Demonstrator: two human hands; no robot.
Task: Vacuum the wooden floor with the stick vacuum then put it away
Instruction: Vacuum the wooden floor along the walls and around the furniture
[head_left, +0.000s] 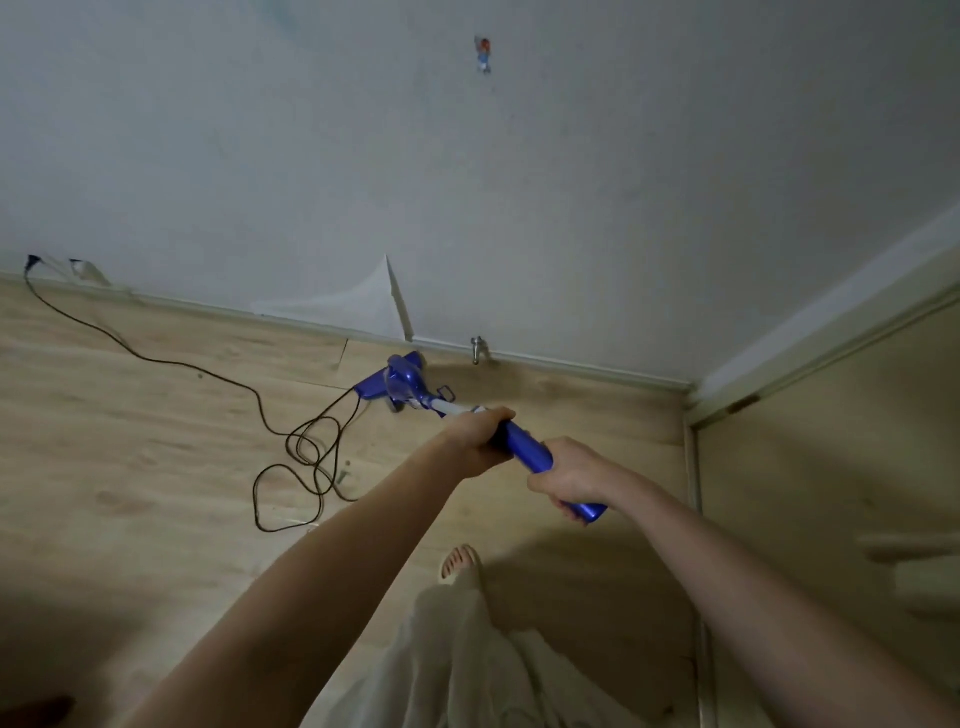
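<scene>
While both hands grip the blue stick vacuum (524, 441), left hand (480, 439) forward, right hand (566, 478) at the handle end, with the head at the floor's (130, 441) far edge by the baseboard: best kept flat, clear of the looped cord (306, 457), possibly plugged in at far left.

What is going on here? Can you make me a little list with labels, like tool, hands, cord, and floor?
tool: blue stick vacuum, head on the floor close to the baseboard
left hand: grips the blue handle farther down
right hand: grips the handle near its top end
cord: dark, runs from a wall outlet and lies in loose loops on the floor left of the vacuum
floor: light wooden floor
wall: torn wallpaper flap just above the baseboard
foot: in a sandal, behind the vacuum
</scene>
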